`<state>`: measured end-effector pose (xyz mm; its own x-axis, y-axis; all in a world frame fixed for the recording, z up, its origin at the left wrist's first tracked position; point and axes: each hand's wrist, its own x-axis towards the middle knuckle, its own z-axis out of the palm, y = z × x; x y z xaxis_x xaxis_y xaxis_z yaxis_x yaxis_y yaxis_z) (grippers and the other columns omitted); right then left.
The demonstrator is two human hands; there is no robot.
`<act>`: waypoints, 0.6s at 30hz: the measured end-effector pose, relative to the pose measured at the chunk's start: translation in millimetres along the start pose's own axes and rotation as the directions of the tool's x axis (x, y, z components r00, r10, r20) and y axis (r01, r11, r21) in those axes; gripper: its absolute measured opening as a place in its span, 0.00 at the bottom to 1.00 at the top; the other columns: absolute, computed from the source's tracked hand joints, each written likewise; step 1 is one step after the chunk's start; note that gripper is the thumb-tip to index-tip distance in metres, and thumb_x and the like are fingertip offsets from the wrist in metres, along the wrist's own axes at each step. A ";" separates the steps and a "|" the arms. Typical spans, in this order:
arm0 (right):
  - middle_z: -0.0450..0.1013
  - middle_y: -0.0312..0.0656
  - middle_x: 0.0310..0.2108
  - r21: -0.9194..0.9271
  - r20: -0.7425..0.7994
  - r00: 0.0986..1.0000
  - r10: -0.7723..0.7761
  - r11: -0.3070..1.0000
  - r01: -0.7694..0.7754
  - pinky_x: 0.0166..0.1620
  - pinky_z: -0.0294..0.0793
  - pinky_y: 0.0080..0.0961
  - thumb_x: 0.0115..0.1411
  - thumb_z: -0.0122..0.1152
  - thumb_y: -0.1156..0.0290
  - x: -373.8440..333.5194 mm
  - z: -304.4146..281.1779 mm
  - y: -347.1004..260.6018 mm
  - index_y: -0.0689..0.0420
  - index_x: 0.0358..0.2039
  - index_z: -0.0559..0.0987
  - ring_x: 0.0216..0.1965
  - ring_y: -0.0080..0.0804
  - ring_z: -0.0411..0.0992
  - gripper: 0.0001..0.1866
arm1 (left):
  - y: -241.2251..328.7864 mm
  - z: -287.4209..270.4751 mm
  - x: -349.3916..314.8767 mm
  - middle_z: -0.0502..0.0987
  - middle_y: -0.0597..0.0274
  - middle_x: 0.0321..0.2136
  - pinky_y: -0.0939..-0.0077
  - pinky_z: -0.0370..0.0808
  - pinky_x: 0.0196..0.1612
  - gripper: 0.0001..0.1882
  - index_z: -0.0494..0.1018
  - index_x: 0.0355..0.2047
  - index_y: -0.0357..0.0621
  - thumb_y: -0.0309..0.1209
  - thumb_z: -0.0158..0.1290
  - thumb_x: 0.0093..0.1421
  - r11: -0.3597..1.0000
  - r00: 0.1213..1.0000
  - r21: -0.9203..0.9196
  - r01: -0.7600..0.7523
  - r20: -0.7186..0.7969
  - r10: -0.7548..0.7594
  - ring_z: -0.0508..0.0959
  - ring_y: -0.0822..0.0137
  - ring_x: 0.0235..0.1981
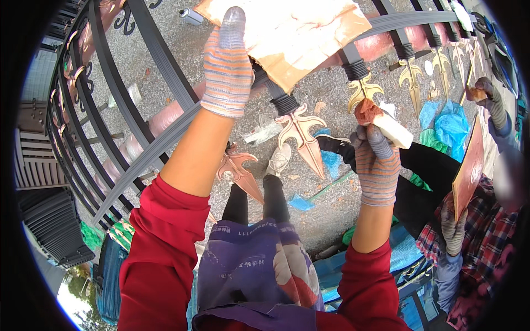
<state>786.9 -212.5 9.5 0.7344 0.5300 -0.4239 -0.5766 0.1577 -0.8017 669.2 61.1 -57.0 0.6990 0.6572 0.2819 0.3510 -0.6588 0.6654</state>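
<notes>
In striped knit gloves, my left hand (pixel 229 71) grips the edge of a flat board (pixel 298 69) with a bright, smeared top and a brown edge. My right hand (pixel 378 171) pinches a white sponge block (pixel 393 128) whose end is stained reddish brown. The sponge is just below a gold-coloured spear tip (pixel 362 91) on a black metal fence; whether they touch I cannot tell. Copper-coloured spear tips (pixel 301 135) point toward me between my hands, with another spear tip (pixel 241 174) beneath my left forearm.
The black fence (pixel 146 140) curves across the left and far side. At right, a co-worker in a plaid shirt (pixel 480 231) holds a brown board (pixel 468 171) and a brown-stained piece (pixel 476 94). Blue plastic (pixel 451 129) lies on the gravelly ground, and a grey can (pixel 191 16) sits far off.
</notes>
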 end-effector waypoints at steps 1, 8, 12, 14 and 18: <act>0.74 0.38 0.34 0.094 0.052 0.997 0.052 0.994 -0.057 0.37 0.72 0.22 0.57 0.67 0.74 4.8 6.1 -1.3 0.60 0.45 0.75 0.33 0.25 0.71 0.16 | -9.2 4.6 -2.1 0.74 0.53 0.50 0.73 0.79 0.51 0.16 0.62 0.56 0.39 0.33 0.39 0.72 0.904 0.987 -0.408 0.128 -0.040 -0.158 0.78 0.66 0.50; 0.73 0.37 0.35 0.039 0.088 0.995 0.050 0.998 -0.053 0.35 0.70 0.22 0.57 0.65 0.76 29.2 40.0 -18.1 0.59 0.47 0.74 0.32 0.25 0.70 0.17 | -5.5 18.7 1.8 0.76 0.55 0.51 0.74 0.77 0.52 0.15 0.62 0.55 0.36 0.28 0.37 0.72 0.073 0.986 -0.988 0.136 0.127 -0.109 0.78 0.69 0.50; 0.76 0.38 0.36 -0.660 0.206 0.953 -0.221 0.688 0.302 0.40 0.74 0.21 0.56 0.66 0.77 40.1 59.1 -18.7 0.60 0.46 0.76 0.36 0.23 0.73 0.17 | 4.3 7.8 0.9 0.78 0.55 0.49 0.75 0.76 0.52 0.15 0.63 0.55 0.35 0.28 0.39 0.71 0.453 0.983 -0.878 0.154 0.089 -0.161 0.78 0.69 0.50; 0.77 0.40 0.40 -0.804 0.480 0.808 -0.342 0.196 0.561 0.47 0.75 0.22 0.57 0.64 0.80 47.5 68.1 -17.3 0.62 0.46 0.76 0.41 0.24 0.75 0.15 | 19.6 1.2 4.4 0.78 0.54 0.48 0.75 0.76 0.52 0.16 0.64 0.54 0.34 0.31 0.41 0.71 0.632 0.981 -0.762 0.144 0.027 -0.191 0.78 0.68 0.50; 0.78 0.41 0.41 -0.787 0.414 0.832 -0.370 0.314 0.531 0.49 0.75 0.22 0.57 0.66 0.78 57.4 82.0 -16.0 0.63 0.45 0.75 0.43 0.25 0.76 0.15 | 12.4 4.1 10.1 0.80 0.53 0.44 0.74 0.79 0.46 0.21 0.67 0.51 0.32 0.41 0.45 0.70 0.708 0.924 -0.633 0.314 0.032 -0.382 0.81 0.66 0.45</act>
<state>808.9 -116.2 32.5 0.6758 0.7275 0.1184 0.4906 -0.3242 -0.8088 683.1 58.0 -48.7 0.5313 0.8470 -0.0156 0.0737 -0.0279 0.9969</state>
